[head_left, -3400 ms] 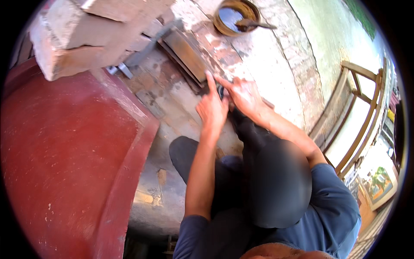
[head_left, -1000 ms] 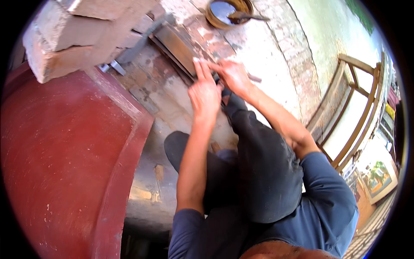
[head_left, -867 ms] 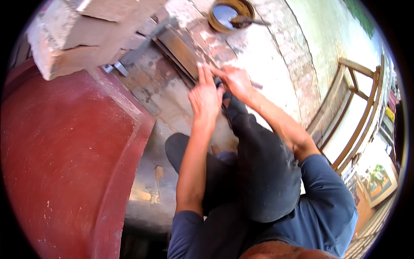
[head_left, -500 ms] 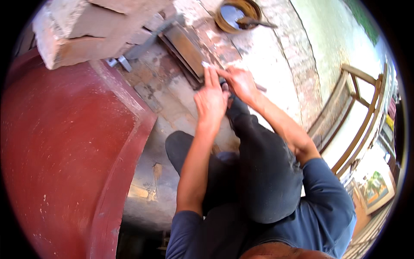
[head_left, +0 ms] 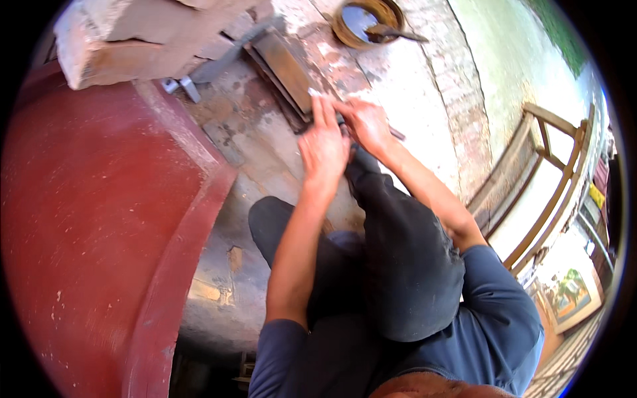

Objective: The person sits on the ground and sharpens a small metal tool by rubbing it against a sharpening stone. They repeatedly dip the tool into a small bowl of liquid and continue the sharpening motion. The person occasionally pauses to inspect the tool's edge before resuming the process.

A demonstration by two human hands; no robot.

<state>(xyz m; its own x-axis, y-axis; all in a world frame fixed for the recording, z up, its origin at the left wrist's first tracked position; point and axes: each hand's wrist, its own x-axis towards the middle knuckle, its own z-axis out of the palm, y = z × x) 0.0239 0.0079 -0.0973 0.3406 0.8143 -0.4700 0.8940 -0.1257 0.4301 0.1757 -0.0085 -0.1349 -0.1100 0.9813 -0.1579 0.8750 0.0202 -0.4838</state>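
Note:
My left hand [head_left: 326, 137] reaches to the near end of a rusty brown rectangular block [head_left: 286, 69], with two fingers pressed together on something small and pale at its edge, too small to make out. My right hand [head_left: 367, 121] is just to the right, index finger pointing in toward the same spot, its other fingers curled; what they grip is hidden. The fingertips of both hands meet there. A dark foot and bent leg [head_left: 405, 259] lie under my hands, and a short dark bar [head_left: 396, 133] pokes out right of my right hand.
A bowl [head_left: 344, 30] with liquid and a dark-handled tool stands beyond the block. A red panel [head_left: 93, 232] fills the left, below stacked pale bricks [head_left: 139, 40] and a metal piece [head_left: 189, 89]. A wooden frame [head_left: 570, 152] and framed picture [head_left: 574, 292] are at the right.
Compared with about three seconds ago, my hands are closer together and my left hand has two fingers together rather than one pointing. In the last second they have stayed at the block's end, shifting slightly.

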